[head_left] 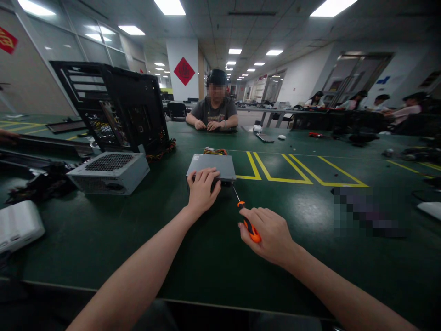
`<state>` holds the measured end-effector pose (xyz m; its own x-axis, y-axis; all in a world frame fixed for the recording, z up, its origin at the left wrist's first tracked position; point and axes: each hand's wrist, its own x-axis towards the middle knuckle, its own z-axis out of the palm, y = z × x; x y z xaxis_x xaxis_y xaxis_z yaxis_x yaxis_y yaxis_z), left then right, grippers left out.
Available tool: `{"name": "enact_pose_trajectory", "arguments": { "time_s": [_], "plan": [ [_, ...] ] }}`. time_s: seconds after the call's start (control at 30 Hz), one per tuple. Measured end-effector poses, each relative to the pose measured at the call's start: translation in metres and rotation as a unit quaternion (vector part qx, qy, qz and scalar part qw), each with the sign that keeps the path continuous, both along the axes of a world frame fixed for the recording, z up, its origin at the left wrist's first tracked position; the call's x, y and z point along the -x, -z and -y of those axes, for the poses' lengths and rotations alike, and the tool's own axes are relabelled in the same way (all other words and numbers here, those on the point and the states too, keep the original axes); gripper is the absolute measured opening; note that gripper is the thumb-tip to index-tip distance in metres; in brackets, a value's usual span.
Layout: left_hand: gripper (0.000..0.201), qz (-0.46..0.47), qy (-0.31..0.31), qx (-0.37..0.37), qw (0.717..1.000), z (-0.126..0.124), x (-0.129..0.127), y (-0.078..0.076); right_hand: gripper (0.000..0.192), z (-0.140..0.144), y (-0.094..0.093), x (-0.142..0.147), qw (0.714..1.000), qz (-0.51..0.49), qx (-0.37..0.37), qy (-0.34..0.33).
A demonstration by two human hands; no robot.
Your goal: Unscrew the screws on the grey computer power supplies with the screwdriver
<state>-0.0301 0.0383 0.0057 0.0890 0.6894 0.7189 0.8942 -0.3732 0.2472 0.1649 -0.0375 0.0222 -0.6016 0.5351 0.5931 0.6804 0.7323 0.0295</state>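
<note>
A grey computer power supply (217,164) lies on the green table in front of me, a bundle of coloured cables (214,151) at its far side. Across its top and near edge rests my left hand (204,189), the fingers spread over the metal. My right hand (267,230) is wrapped around the handle of an orange and black screwdriver (253,230). The screwdriver's thin shaft slants up and left, its tip at the near right corner of the power supply. Whether the tip sits in a screw is too small to tell.
Left of my hands stands a second power supply (112,171), with a black computer case (117,108) behind it. A white device (20,225) lies at the near left. Across the table (193,276) sits a person (217,108). A phone (264,137) lies farther back; a blurred-out object (367,214) is at right.
</note>
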Motion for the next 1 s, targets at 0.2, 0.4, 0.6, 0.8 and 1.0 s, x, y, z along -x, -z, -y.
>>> {"name": "enact_pose_trajectory", "arguments": {
  "time_s": [0.2, 0.4, 0.6, 0.8, 1.0],
  "plan": [
    [0.024, -0.006, 0.001, 0.001, 1.0, -0.0004, 0.0007, 0.0006, 0.02, 0.0004, 0.0011, 0.0004, 0.999, 0.037, -0.008, 0.001],
    [0.024, -0.009, 0.003, -0.007, 1.0, 0.0001, 0.0012, 0.0008, 0.026, 0.0004, -0.0023, -0.0001, 0.999, 0.01, -0.029, 0.008],
    [0.023, -0.005, 0.002, -0.01, 1.0, -0.0004, 0.0012, 0.0014, 0.018, -0.0007, 0.0028, 0.0005, 1.0, 0.003, -0.015, -0.004],
    [0.024, -0.006, 0.007, -0.013, 1.0, 0.0002, 0.0017, 0.0009, 0.017, 0.0007, 0.0043, 0.0042, 0.999, 0.026, -0.032, -0.007],
    [0.024, -0.003, 0.005, -0.01, 1.0, 0.0003, 0.0018, 0.0008, 0.025, 0.001, -0.0012, 0.002, 0.999, -0.003, -0.035, -0.003]
  ]
}}
